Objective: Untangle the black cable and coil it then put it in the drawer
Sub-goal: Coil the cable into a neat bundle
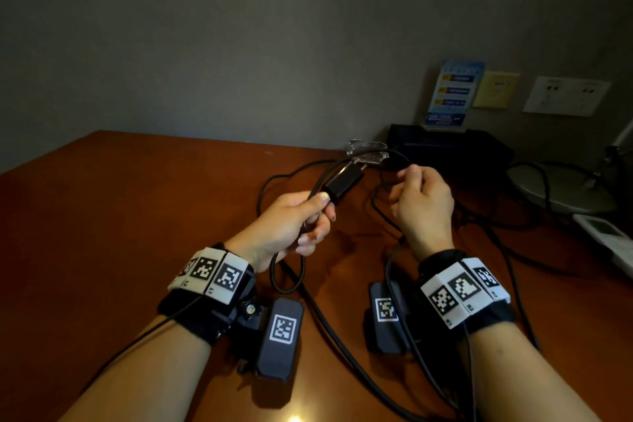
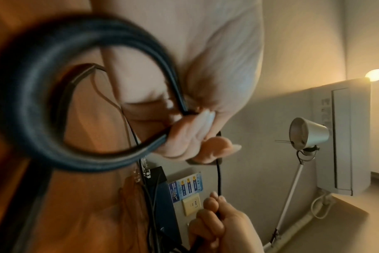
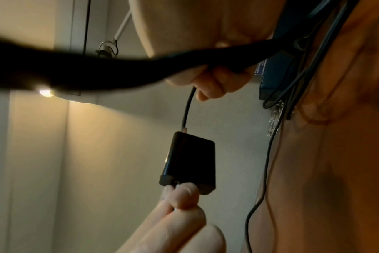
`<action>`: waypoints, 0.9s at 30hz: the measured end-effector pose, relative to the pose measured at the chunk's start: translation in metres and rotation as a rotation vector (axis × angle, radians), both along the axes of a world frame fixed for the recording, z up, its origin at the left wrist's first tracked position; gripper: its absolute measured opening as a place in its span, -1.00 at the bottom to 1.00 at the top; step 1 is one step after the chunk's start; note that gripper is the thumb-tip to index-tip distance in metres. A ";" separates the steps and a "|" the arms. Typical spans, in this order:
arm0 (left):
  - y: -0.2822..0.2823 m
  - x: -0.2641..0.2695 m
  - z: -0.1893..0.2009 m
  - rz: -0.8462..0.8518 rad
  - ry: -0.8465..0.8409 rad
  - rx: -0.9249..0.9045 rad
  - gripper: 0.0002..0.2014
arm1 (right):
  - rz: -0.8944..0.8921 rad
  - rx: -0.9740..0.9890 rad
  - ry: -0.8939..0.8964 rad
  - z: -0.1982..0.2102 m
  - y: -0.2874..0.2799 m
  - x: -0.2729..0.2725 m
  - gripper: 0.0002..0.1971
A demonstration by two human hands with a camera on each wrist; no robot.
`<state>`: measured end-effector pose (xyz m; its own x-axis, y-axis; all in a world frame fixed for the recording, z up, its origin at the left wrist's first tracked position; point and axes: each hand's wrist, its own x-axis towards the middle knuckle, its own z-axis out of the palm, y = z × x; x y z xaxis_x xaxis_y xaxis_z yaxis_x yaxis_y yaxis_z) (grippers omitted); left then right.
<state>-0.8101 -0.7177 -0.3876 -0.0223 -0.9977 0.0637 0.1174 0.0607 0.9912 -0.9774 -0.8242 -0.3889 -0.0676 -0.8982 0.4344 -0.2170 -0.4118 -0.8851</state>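
Note:
The black cable (image 1: pixel 259 197) lies in tangled loops on the wooden desk (image 1: pixel 137 216). My left hand (image 1: pixel 327 207) grips a thick loop (image 2: pixel 32 102) of it and pinches the near end of the cable's black adapter block (image 1: pixel 342 183), which is lifted off the desk. From the block's far end (image 3: pixel 190 160) a thin lead (image 3: pixel 187 109) runs up to my right hand (image 1: pixel 409 171), which pinches it between thumb and fingers. More of the cable trails under both wrists toward the front edge. No drawer is in view.
A black box (image 1: pixel 445 147) with a blue card stand (image 1: pixel 452 92) sits at the back wall, a clear plastic piece (image 1: pixel 368 151) in front of it. Wall sockets (image 1: pixel 565 96), a round lamp base (image 1: pixel 555 185) and a white remote (image 1: pixel 609 240) are at the right.

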 end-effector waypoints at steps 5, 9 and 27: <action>0.005 0.005 0.002 -0.102 -0.143 0.038 -0.72 | -0.149 -0.017 -0.106 0.005 0.000 -0.005 -0.70; 0.006 0.007 0.003 -0.166 -0.193 0.042 -0.71 | -0.243 -0.037 -0.136 0.010 0.003 -0.007 -0.69; -0.003 0.010 0.005 0.060 0.413 -0.083 -0.74 | 0.250 0.062 0.000 0.006 0.013 -0.005 -0.72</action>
<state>-0.8002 -0.7204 -0.3826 0.0799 -0.9875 0.1358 0.4978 0.1575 0.8529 -0.9826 -0.8111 -0.3834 0.1597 -0.9118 0.3783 -0.1150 -0.3978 -0.9102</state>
